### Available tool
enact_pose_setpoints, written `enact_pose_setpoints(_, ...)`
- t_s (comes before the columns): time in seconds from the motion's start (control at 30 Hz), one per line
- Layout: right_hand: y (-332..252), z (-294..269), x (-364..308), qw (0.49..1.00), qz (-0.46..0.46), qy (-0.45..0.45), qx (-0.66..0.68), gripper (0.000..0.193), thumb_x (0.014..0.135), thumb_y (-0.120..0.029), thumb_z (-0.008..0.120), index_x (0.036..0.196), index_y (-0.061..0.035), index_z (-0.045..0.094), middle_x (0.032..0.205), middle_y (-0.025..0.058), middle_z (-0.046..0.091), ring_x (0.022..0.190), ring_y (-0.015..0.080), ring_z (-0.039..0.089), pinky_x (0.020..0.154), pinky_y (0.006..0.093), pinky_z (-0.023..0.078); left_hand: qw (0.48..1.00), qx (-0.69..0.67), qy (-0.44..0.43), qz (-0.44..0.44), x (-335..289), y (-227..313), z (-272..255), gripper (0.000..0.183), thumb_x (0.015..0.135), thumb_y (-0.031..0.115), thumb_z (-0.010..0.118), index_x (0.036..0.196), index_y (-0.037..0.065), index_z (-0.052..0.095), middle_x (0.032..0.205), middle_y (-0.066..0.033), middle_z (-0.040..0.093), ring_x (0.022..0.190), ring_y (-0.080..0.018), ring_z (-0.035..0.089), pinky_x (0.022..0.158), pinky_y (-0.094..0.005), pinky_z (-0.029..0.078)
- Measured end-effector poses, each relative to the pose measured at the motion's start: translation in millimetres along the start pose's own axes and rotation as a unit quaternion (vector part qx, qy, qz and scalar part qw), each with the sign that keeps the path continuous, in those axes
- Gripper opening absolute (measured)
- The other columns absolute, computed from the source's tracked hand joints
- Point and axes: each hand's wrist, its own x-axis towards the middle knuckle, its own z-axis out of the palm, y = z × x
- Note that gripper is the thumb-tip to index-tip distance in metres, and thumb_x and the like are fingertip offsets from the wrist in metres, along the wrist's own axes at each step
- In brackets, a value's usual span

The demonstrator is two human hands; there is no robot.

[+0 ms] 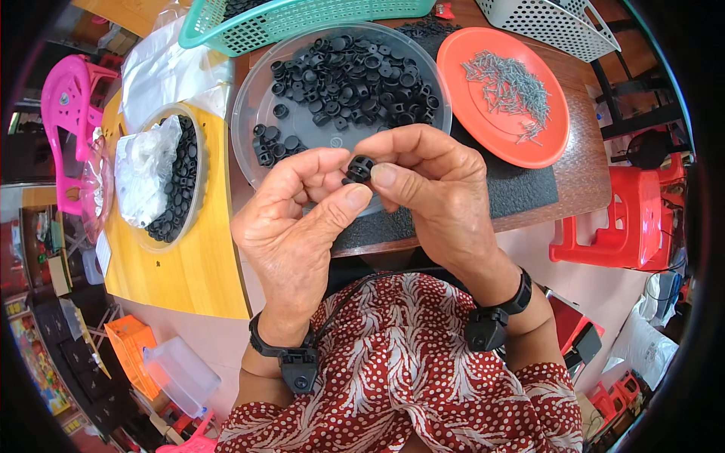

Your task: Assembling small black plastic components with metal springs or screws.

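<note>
Between both hands, over the near rim of a round clear tub [246,143], is a small black plastic caster-like part [359,167]. My left hand [298,200] pinches it from the left with thumb and fingers. My right hand [434,181] grips its right side, thumb in front and index finger curled over the top. The fingertips hide part of its shape. Many loose black plastic parts [355,79] lie in the tub beyond the hands. To the right of the tub, an orange-red plate [540,147] bears a heap of small silvery metal pins [507,89].
A green basket [302,24] and a white perforated basket [547,26] stand at the back. On the yellow table at left sits a tub of black parts [181,189] with a plastic bag [147,174] on it. A red stool [615,219] stands at right.
</note>
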Motion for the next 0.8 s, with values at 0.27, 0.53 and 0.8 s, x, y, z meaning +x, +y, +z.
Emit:
enact_pose_setpoints(0.27,0.3,-4.1,2.6,1.0,-0.01,-0.007,0.017,0.014,0.078,0.001,0.062,0.092,-0.0003,0.065,0.08,0.0028,0.064,0.067,0.0053,0.055,0.056,0.0184,0.044,0.996,0.063,-0.018,0.056,5.5,-8.3,0.4,0.031,0.07,-0.003,0.071,0.1,-0.003,0.063,0.081,-0.0007,0.054,0.074,-0.0072,0.049,0.066,-0.0197,0.043)
enact_pose_setpoints(0.53,-6.7,-6.8,-0.8,0.999,0.0,-0.003,-0.035,0.014,0.079,0.001,0.063,0.092,0.0002,0.065,0.078,0.0018,0.063,0.066,0.0047,0.053,0.058,0.0177,0.043,0.993,0.08,-0.034,0.078,6.7,-8.2,0.9,0.028,0.069,-0.002,0.072,0.096,-0.003,0.064,0.078,-0.0011,0.053,0.071,-0.0077,0.048,0.064,-0.02,0.042)
enact_pose_setpoints(0.8,-13.8,-7.7,-4.3,0.999,0.012,0.004,-0.031,0.011,0.077,0.003,0.063,0.088,0.0011,0.064,0.078,0.0033,0.063,0.067,0.0051,0.054,0.059,0.0184,0.044,0.996,0.068,-0.044,0.028,5.2,0.9,2.6,0.027,0.068,-0.002,0.073,0.094,-0.004,0.064,0.077,-0.0007,0.053,0.07,-0.0074,0.048,0.064,-0.0195,0.041)
